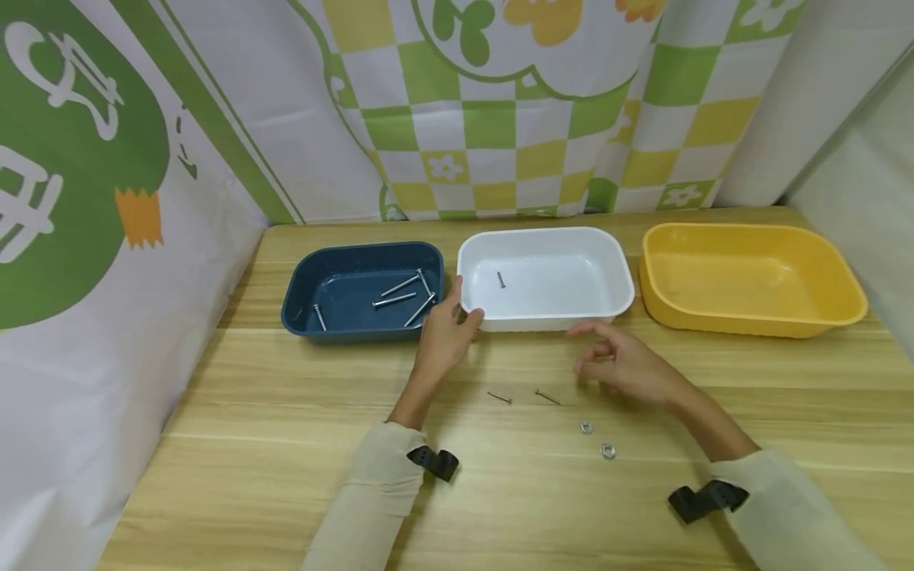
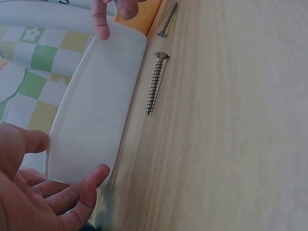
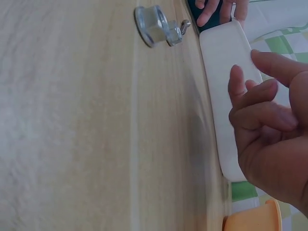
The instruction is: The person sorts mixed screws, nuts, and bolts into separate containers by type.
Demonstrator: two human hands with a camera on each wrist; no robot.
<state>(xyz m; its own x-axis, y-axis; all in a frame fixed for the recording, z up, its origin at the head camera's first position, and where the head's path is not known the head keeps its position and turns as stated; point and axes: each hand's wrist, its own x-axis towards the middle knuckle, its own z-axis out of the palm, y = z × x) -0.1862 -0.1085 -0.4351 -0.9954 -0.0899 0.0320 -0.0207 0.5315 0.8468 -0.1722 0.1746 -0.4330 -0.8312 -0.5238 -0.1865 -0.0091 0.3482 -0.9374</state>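
Observation:
My left hand holds the left end of a white plastic bin, its thumb at the front corner and a finger at the rim. One small screw lies inside that bin. By the bin's front right side is my right hand, fingers loosely bent with nothing between them; whether a fingertip touches the wall I cannot tell. On the wooden table in front lie two screws, a left one and a right one. Closer to me sit two hex nuts, a smaller and a larger.
To the left stands a dark blue bin with several long bolts in it. A yellow bin is on the right, near the white one. A patterned green and yellow curtain hangs behind the table's back edge.

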